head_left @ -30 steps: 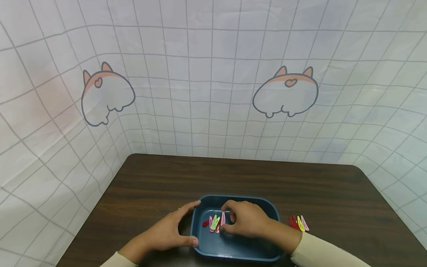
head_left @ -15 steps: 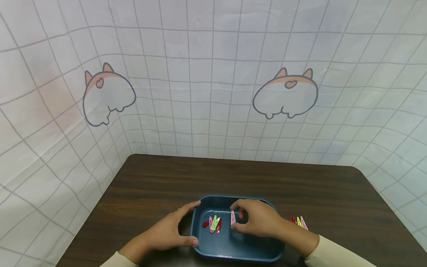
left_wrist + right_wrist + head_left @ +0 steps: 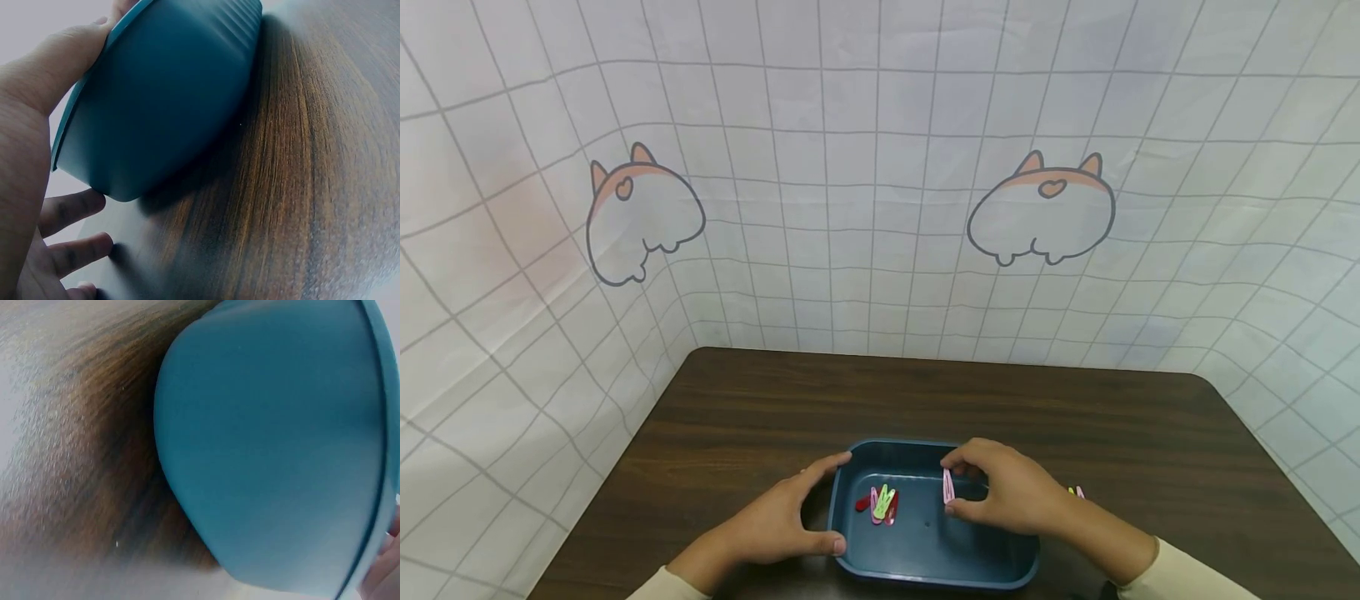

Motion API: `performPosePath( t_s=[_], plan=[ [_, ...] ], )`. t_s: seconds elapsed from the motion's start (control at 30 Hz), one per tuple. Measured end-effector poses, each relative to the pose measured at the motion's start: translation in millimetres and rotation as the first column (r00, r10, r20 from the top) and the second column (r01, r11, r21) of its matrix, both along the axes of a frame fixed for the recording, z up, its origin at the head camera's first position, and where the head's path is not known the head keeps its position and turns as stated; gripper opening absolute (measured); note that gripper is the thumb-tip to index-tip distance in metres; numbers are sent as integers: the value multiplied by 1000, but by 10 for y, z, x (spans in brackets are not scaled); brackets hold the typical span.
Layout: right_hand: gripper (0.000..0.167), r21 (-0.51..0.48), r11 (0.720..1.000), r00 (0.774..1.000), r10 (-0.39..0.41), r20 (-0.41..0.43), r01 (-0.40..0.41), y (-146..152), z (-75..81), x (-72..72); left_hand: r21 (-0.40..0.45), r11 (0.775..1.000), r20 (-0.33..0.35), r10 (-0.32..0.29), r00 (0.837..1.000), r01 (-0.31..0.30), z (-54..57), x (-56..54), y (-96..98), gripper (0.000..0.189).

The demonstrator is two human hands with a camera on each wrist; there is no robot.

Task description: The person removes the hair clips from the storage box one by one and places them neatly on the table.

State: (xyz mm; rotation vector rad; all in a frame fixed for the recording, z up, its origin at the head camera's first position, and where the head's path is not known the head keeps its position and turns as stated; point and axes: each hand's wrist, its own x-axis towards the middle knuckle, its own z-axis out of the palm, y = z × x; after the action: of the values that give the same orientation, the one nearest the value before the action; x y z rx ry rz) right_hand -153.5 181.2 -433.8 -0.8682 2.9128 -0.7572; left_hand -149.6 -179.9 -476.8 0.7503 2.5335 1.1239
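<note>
My right hand (image 3: 1000, 490) pinches a pink snap hair clip (image 3: 948, 487) between thumb and fingers, over the right half of a blue tray (image 3: 910, 550). The clip stands nearly upright. At the tray's left end my left hand (image 3: 778, 512) is spread, thumb and forefinger touching its rim. In the left wrist view, the left fingers (image 3: 75, 209) reach out straight near the tray's outer wall. Several more hair clips lie together in the tray's left half: a green one (image 3: 883, 502), a pink one (image 3: 874, 506) and red ones (image 3: 892, 508). The right wrist view shows mostly the tray's outer wall (image 3: 269, 444).
The tray stands on a dark wooden table (image 3: 760, 400). Right of it, a small row of clips (image 3: 1078, 492) lies on the table, mostly hidden behind the right forearm. A white gridded cloth (image 3: 850, 208) with cartoon prints hangs around the back and sides.
My right hand has carried the pink clip to the right, away from the clip pile. Its forearm now covers most of the row on the table. The left hand has stayed at the rim.
</note>
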Motion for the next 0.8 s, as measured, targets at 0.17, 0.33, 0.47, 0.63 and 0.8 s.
performPosePath(
  t_s=[0.17,0.33,0.47,0.63,0.8],
  plan=[
    [52,-37,999,1000,26,0,-26,114,37,-3,9,1000,-4,-2,1000,2,1,-4,-6,96],
    [53,-90,996,1000,29,6,-28,223,89,5,8,1000,-2,1,1000,-1,10,1,-1,95],
    [55,-116,993,1000,28,-6,-29,319,91,15,8,1000,8,2,1000,-2,14,5,1,95],
    [55,-131,991,1000,-3,-3,2,443,78,17,10,1000,5,0,1000,0,9,-2,-1,96],
    [51,-149,988,999,-32,-12,30,566,56,13,0,1000,4,8,1000,-8,5,-3,-2,96]
  ],
)
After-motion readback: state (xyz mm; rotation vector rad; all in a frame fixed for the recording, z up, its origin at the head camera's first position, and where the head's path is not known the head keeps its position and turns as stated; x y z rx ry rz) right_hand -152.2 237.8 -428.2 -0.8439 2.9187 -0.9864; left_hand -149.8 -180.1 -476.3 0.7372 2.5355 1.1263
